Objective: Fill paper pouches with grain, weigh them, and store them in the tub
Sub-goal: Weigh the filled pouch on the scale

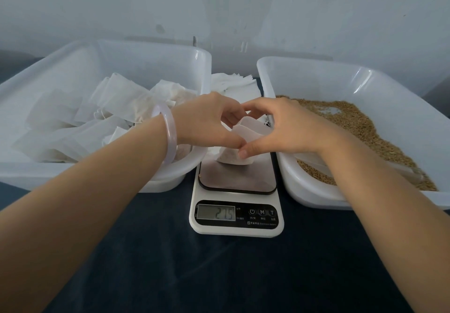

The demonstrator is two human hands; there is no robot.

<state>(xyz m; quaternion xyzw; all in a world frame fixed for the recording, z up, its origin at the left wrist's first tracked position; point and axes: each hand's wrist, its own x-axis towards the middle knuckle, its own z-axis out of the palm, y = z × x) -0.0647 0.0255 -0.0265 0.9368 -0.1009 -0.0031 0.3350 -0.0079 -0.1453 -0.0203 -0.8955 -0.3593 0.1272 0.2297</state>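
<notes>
- Paper pouch (241,140): standing on the platform of the scale (236,191), mouth upward, between the two hands.
- Left hand (207,122): thumb and fingers pinched on the pouch's left upper edge; pale bangle (170,135) on the wrist.
- Right hand (285,130): thumb and fingers pinched on the pouch's right upper edge; thumb tips of both hands touch at the front.
- Scale display (216,212): digits blurred, apparently 275.
- Left tub (155,52): holds filled pouches (117,103).
- Right tub (316,69): holds loose grain (360,127).
- Stack of empty pouches (233,84): behind the scale.

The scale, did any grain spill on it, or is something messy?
No spill shows. The grain stays in the right tub, and the scale holds only the pouch that both hands grip: left hand, right hand.
</notes>
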